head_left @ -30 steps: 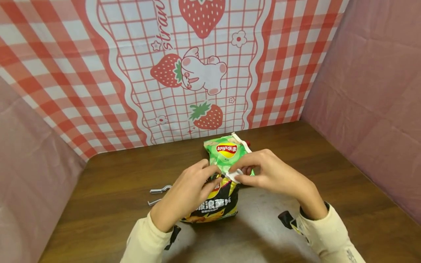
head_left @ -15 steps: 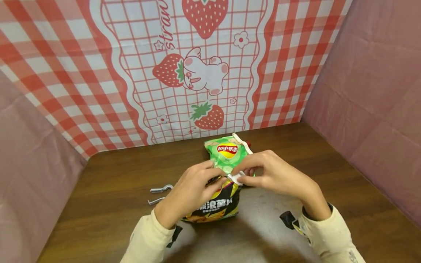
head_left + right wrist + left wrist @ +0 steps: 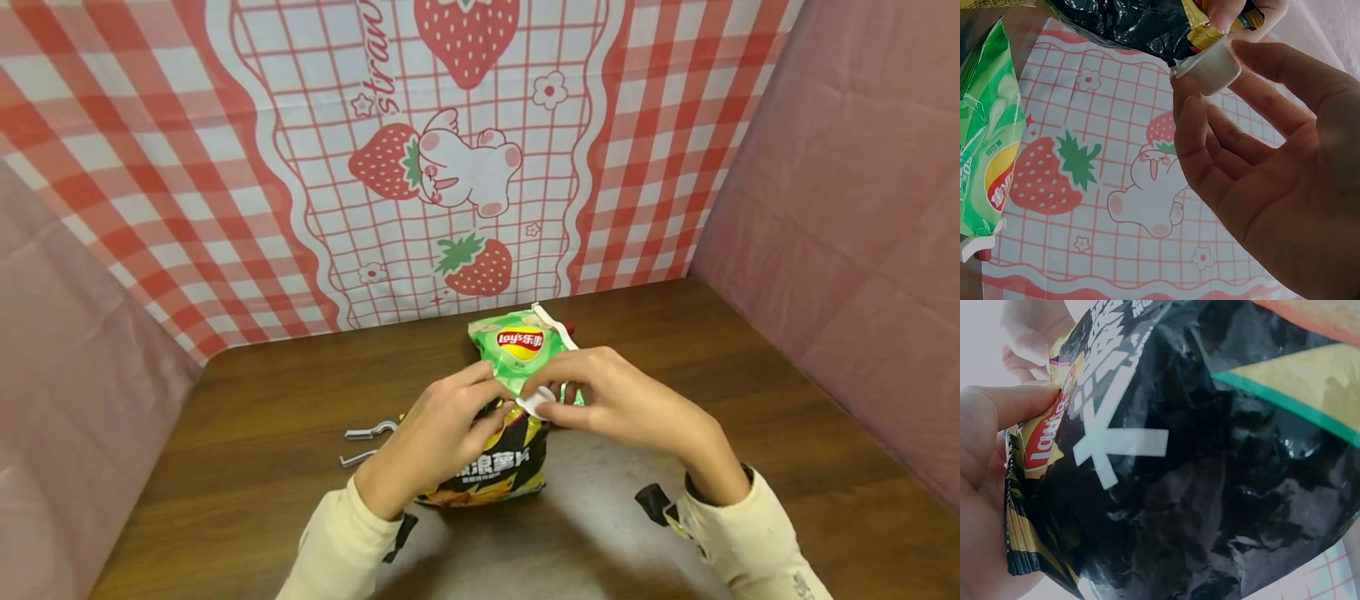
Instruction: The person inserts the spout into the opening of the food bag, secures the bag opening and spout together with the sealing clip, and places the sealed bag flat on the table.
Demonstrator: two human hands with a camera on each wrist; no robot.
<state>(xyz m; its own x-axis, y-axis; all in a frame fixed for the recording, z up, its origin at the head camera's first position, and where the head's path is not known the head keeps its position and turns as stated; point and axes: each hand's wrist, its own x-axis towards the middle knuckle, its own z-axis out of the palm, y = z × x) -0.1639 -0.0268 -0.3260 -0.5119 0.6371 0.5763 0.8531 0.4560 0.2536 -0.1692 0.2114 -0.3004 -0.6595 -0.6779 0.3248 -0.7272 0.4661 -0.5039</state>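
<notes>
A black and yellow chip bag (image 3: 491, 483) stands on the table with its top folded toward the hands. My left hand (image 3: 442, 429) pinches the bag's top edge; in the left wrist view its thumb (image 3: 1029, 403) presses beside the red and yellow logo. At the bag's right top corner, a white bag clip (image 3: 537, 404) sits between the thumb and fingers of my right hand (image 3: 622, 396). The right wrist view shows the clip's curved white end (image 3: 1216, 69) against the bag's corner. The rest of the clip is hidden by the bag and left hand.
Behind the black bag stands a green Lay's bag (image 3: 517, 321) with a white clip (image 3: 555, 325) along its right edge. A grey open clip (image 3: 367, 433) lies on the wooden table (image 3: 247, 467) left of my left hand. A strawberry-print cloth (image 3: 480, 183) hangs behind.
The white clip's end has tilted slightly and shows more of its face. The right hand has shifted a little; the left keeps its hold on the bag's top.
</notes>
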